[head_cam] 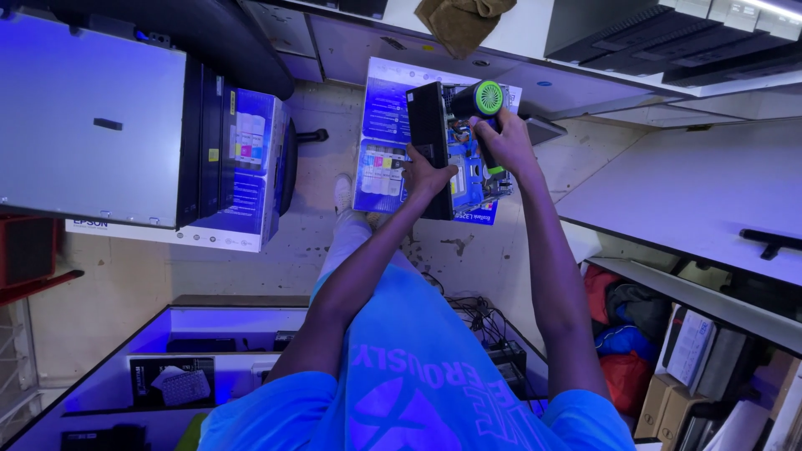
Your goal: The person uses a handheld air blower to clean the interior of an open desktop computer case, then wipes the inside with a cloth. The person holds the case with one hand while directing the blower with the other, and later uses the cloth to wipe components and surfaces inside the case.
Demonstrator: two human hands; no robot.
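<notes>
My left hand grips the side of a small black desktop computer case held upright. The case is open, and its blue circuit board faces my right hand. My right hand is wrapped around the handle of a black air blower with a bright green round end. The blower sits right against the open side of the case. Both arms reach forward over my blue shirt and light trousers.
A blue-and-white printer box lies on the floor beneath the case. A larger printer box stands to the left beside a grey panel. Cables lie by my leg. Shelves at the right hold bags and cartons. A brown cloth hangs above.
</notes>
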